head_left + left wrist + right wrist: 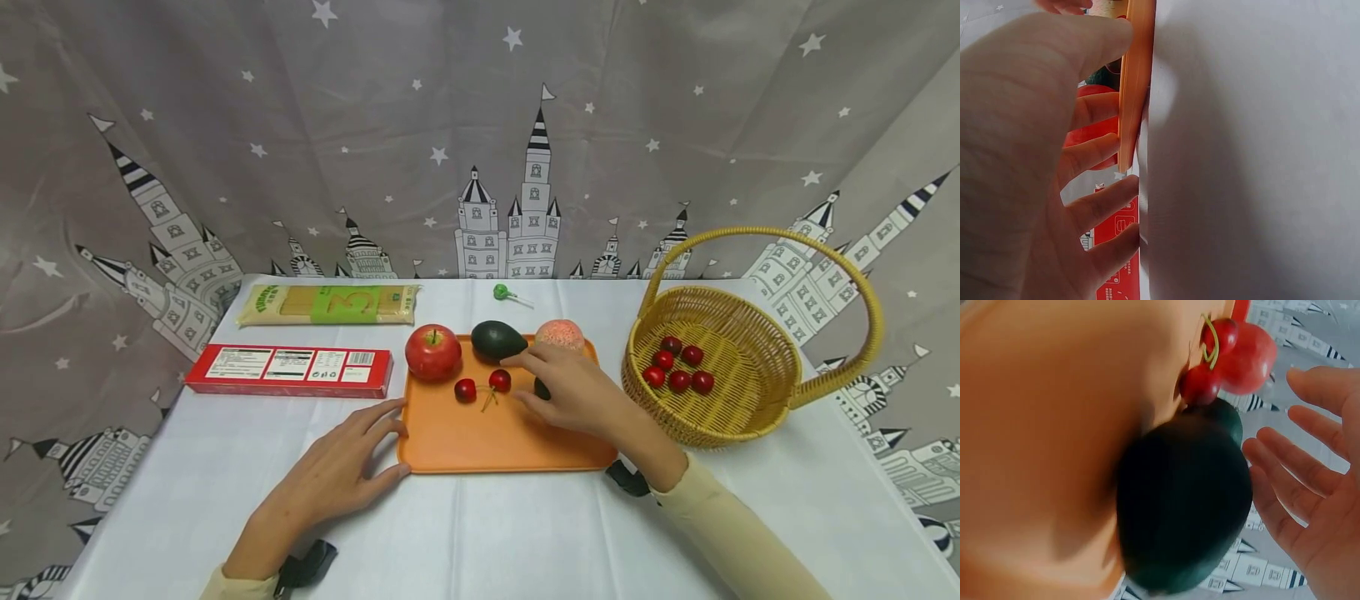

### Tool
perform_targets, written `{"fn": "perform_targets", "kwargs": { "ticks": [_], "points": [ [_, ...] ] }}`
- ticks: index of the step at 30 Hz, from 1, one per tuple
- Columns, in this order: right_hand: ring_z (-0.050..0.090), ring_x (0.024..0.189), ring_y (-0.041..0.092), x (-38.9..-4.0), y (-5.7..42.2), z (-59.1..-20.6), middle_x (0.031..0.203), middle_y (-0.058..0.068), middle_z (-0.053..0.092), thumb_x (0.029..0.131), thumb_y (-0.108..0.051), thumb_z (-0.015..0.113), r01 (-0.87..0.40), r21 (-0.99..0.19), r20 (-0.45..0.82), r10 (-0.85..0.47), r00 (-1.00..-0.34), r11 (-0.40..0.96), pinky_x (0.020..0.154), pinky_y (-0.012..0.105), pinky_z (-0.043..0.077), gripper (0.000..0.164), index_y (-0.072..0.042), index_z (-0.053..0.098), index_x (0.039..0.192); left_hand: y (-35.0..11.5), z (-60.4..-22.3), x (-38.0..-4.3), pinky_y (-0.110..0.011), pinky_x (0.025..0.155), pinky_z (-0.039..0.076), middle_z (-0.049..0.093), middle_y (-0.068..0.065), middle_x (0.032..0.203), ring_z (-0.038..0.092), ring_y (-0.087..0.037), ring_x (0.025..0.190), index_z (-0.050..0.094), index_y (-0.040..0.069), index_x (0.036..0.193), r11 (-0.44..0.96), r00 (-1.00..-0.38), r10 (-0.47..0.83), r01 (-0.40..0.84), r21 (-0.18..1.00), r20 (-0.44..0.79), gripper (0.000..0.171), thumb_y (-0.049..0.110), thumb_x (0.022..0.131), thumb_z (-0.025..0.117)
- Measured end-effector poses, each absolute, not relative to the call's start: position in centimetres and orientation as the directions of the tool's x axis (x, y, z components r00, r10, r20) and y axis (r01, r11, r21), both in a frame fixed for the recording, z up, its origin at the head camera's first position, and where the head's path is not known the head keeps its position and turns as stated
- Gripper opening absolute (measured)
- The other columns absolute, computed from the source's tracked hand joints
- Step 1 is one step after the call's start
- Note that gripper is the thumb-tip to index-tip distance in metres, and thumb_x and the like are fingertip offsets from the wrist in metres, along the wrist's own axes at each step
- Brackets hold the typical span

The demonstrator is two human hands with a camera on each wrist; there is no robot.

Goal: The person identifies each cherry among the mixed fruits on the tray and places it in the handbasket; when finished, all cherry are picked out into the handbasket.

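Observation:
My left hand rests at the left edge of an orange tray; in the left wrist view its spread fingers and thumb meet the tray's side. Over the tray's right half reaches my right hand, its fingers extended and holding nothing. Below it, mostly hidden in the head view, lies a dark green avocado. Just left of its fingertips are two stemmed cherries. A second avocado, a red apple and a pinkish round fruit line the tray's back.
A wicker basket with a tall handle stands right of the tray, several cherries inside. To the left lie a red box and a pack of spaghetti. A green lollipop lies behind the tray.

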State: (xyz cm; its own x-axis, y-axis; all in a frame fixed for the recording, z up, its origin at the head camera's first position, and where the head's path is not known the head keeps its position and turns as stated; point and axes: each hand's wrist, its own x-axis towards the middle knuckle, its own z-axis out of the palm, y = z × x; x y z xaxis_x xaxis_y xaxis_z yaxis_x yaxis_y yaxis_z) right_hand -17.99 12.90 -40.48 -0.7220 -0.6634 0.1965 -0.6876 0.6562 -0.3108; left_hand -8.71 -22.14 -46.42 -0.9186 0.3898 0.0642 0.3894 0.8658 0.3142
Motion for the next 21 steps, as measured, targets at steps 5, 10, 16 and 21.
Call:
{"fn": "perform_targets", "kwargs": {
  "ticks": [5, 10, 16, 21],
  "points": [
    [0.069, 0.113, 0.022, -18.1, 11.8, -40.8, 0.127, 0.001, 0.072, 0.098, -0.03, 0.081, -0.717, -0.282, 0.197, -0.692, -0.694, 0.638, 0.101, 0.045, 0.059, 0.041, -0.017, 0.073, 0.136, -22.1, -46.4, -8.7, -0.062, 0.116, 0.048, 0.05, -0.005, 0.165, 0.05, -0.033, 0.15, 0.068, 0.027, 0.124, 0.864, -0.918, 0.392, 0.391, 0.318, 0.063, 0.044, 0.051, 0.09, 0.084],
    [0.064, 0.095, 0.015, -18.5, 10.9, -41.3, 0.122, 0.002, 0.071, 0.098, -0.026, 0.078, -0.732, -0.274, 0.18, -0.715, -0.676, 0.623, 0.089, 0.036, 0.059, 0.037, -0.015, 0.074, 0.134, -22.1, -46.3, -8.6, -0.063, 0.115, 0.049, 0.051, -0.006, 0.164, 0.05, -0.033, 0.149, 0.068, 0.027, 0.124, 0.865, -0.919, 0.389, 0.389, 0.316, 0.067, 0.045, 0.05, 0.089, 0.085],
    [0.057, 0.081, 0.013, -19.0, 10.2, -42.1, 0.115, 0.002, 0.07, 0.099, -0.023, 0.076, -0.75, -0.204, 0.153, -0.736, -0.659, 0.629, 0.075, 0.028, 0.054, 0.032, -0.017, 0.074, 0.13, -22.0, -46.4, -8.7, -0.063, 0.114, 0.049, 0.05, -0.006, 0.164, 0.05, -0.034, 0.149, 0.069, 0.026, 0.127, 0.866, -0.919, 0.39, 0.388, 0.315, 0.06, 0.049, 0.051, 0.088, 0.086],
    [0.06, 0.085, 0.015, -19.2, 9.7, -42.1, 0.111, 0.003, 0.068, 0.098, -0.024, 0.08, -0.744, -0.164, 0.126, -0.734, -0.667, 0.648, 0.074, 0.028, 0.056, 0.031, -0.017, 0.074, 0.127, -22.1, -46.5, -8.7, -0.063, 0.115, 0.049, 0.05, -0.006, 0.165, 0.05, -0.033, 0.149, 0.068, 0.026, 0.126, 0.863, -0.916, 0.396, 0.396, 0.314, 0.066, 0.048, 0.051, 0.089, 0.085]
  ]
}}
